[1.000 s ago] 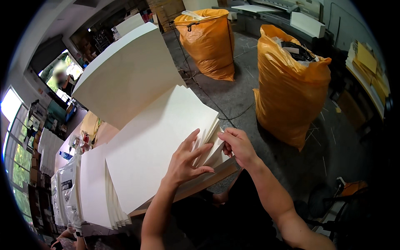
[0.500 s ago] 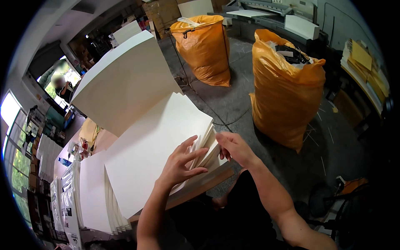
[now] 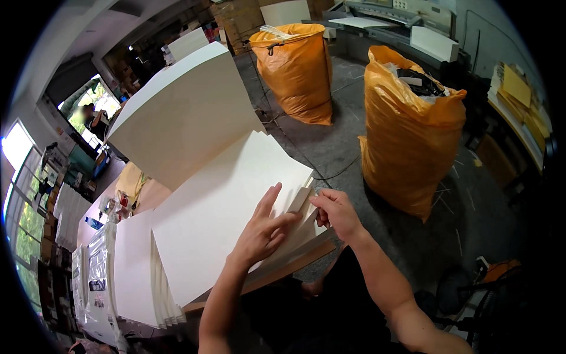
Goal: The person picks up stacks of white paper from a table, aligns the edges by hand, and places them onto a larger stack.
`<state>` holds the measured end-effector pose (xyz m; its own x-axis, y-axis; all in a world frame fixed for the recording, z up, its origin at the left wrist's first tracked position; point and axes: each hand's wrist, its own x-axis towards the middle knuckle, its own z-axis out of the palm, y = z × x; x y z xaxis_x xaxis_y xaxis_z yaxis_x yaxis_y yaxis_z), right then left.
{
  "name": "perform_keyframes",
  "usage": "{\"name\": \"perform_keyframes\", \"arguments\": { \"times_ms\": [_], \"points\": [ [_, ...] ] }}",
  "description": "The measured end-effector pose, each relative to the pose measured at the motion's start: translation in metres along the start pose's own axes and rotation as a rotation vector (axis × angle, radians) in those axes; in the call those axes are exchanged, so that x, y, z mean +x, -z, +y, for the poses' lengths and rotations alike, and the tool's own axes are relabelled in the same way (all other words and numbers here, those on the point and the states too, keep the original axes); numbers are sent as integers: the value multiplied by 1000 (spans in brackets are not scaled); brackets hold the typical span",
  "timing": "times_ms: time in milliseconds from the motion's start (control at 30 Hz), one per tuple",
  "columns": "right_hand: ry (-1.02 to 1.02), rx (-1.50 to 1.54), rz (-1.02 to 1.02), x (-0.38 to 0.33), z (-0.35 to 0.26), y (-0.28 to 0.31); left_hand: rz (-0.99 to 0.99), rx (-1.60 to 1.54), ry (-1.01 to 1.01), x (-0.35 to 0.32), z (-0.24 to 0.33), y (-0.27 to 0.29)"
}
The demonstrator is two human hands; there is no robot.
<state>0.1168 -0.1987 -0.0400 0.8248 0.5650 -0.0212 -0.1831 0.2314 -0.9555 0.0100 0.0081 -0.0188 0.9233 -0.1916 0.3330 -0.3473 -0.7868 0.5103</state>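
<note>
A loose stack of large white sheets lies in front of me, its right-hand edges slightly fanned. My left hand rests on those sheets near the right edge, fingers stretched and apart. At that same edge, my right hand is closed in a pinch on a sheet's edge. A narrow strip of sheet edge stands bent up between the two hands. Just what lies under the right fingertips is partly hidden. Behind the loose sheets rises a tall block of white sheets.
Left of me lie another fanned stack of sheets and plastic-wrapped packs. A blue-capped bottle is on the table. Two stuffed orange sacks, one nearer and one farther, stand on the floor. A person is by the far doorway.
My left fingers have straightened and lie flatter on the sheets. My right hand has closed more tightly at the edge, where a strip now bends up. The view has shifted slightly.
</note>
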Motion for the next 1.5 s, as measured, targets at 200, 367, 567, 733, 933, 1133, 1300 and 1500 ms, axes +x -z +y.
{"name": "perform_keyframes", "arguments": {
  "times_ms": [200,367,567,733,933,1133,1300,1500],
  "points": [
    [-85,115,-34,0,-1,3,49,-77,28,-1,4,-3],
    [-74,34,-32,-1,-4,1,36,-87,-3,2,-4,-1],
    [-37,-13,-88,-4,-6,7,4,-74,-6,2,-3,2],
    [1,-83,-31,-12,0,7,13,-96,49,-1,2,1],
    [100,-196,43,-3,8,1,17,-19,-33,-2,-6,-6],
    [-64,66,-14,-5,-4,-2,55,-72,-13,0,7,-3],
    [-30,15,-26,-6,0,2,13,-117,30,1,4,0],
    [57,28,47,-11,11,5,20,-86,-10,1,0,-2]
  ]
}}
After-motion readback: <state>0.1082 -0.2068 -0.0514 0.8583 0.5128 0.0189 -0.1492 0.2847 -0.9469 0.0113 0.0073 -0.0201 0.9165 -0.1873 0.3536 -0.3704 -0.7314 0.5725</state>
